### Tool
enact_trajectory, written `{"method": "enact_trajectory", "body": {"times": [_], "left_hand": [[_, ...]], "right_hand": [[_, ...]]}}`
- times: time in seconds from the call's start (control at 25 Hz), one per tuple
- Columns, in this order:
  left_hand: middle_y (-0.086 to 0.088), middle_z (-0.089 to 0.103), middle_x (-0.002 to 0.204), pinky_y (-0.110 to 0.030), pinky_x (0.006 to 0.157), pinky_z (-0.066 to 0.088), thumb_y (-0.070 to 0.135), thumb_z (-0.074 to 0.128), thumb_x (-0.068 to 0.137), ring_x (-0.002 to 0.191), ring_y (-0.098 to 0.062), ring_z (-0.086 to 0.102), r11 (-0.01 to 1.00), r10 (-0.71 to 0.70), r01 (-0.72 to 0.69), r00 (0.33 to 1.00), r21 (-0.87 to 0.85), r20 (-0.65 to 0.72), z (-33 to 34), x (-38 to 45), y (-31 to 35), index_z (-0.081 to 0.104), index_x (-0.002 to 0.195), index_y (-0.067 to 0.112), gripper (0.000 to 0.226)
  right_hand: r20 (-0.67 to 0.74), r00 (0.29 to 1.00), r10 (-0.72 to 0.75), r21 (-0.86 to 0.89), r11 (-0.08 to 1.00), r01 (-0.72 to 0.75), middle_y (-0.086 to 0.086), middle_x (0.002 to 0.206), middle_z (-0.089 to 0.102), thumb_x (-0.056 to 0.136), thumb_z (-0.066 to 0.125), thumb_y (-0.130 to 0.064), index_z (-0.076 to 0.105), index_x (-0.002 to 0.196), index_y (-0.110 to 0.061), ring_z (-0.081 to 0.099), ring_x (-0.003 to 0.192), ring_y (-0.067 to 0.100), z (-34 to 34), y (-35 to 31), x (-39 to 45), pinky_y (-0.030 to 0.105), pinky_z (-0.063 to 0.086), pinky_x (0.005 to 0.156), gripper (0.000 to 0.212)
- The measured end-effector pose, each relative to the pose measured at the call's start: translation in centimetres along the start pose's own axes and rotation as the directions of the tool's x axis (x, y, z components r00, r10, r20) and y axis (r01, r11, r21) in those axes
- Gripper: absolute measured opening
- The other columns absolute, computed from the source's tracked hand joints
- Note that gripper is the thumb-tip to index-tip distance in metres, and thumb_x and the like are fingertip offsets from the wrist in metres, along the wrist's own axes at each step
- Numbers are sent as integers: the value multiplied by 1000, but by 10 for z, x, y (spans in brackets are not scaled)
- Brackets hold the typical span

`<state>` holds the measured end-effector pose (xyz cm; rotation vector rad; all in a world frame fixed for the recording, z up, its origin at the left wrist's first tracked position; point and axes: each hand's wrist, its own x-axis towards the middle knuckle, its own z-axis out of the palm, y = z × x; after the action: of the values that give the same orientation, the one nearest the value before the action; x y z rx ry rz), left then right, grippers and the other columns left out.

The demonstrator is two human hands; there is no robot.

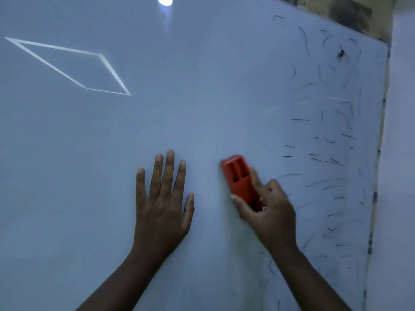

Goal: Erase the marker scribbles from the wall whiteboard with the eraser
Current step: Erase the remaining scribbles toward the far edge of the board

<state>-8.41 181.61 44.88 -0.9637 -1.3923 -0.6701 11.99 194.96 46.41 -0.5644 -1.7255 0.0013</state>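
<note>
The wall whiteboard [202,97] fills nearly the whole view. Thin dark marker scribbles [327,158] cover a band along its right side, from top to bottom. My right hand [269,212] grips the lower end of an orange eraser [240,178], which lies against the board just left of the scribbles and looks blurred by motion. My left hand [161,203] rests flat on the board with straight, spread fingers, a little to the left of the eraser. The board's left and middle show no marks.
The board's right edge [379,153] runs down the frame, with bare wall [399,176] beyond it. A small metal fixing [341,53] sits near the top right corner. Reflections of a lamp [164,0] and a window frame [74,66] show on the glossy surface.
</note>
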Motion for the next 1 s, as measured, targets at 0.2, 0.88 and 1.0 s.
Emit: {"method": "enact_trajectory", "body": {"times": [0.2,0.88,1.0], "left_hand": [[-18,14,177,-62,131,12,36,44,108,164,-36,16,999,30,-30,999,-27,12,1,-23,1,23,169,6,70],[-18,13,177,-62,131,7,39,45,109,164,-36,14,1000,9,-8,998,-13,65,5,-68,19,22,169,6,72],[-17,15,177,-61,131,9,36,48,108,164,-35,16,999,29,-27,998,-35,60,5,-75,17,25,168,5,71]], "right_hand": [[-104,891,442,315,864,-392,2,104,66,76,74,-67,50,149,-37,61,81,7,-26,64,17,30,50,78,82],[158,982,100,-69,994,-90,-11,93,40,83,55,-75,35,153,-50,44,84,8,33,20,-166,18,45,57,78],[116,951,285,-4,958,-287,-8,91,46,82,62,-75,40,151,-51,53,82,15,20,43,-147,31,51,61,77]]}}
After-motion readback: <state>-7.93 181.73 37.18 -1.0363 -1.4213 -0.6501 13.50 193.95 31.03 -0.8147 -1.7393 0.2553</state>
